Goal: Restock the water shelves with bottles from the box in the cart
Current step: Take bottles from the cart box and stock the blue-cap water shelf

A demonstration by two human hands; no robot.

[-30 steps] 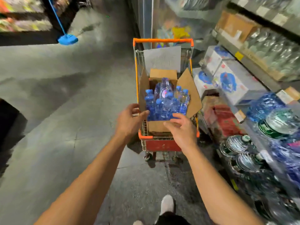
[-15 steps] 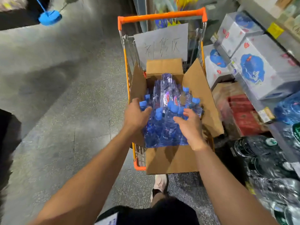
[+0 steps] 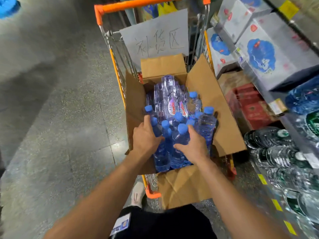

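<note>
An open cardboard box [image 3: 205,94] sits in an orange-handled wire cart [image 3: 146,4]. It holds several clear water bottles [image 3: 207,123] with blue caps, some upright, some lying flat at the back. My left hand [image 3: 146,137] curls round an upright bottle on the box's left side. Nearer the middle, my right hand [image 3: 195,145] curls round another upright bottle [image 3: 181,135]. Both bottles stand inside the box.
A handwritten paper sign [image 3: 155,35] hangs on the cart's far end. Shelves on the right hold white cartons [image 3: 269,52], red cartons [image 3: 252,107] and wrapped packs of green-capped bottles [image 3: 279,152]. Grey aisle floor [image 3: 51,118] lies to the left.
I have moved closer over the cart. Both hands went from the box's near edge down among the bottles and closed round two of them.
</note>
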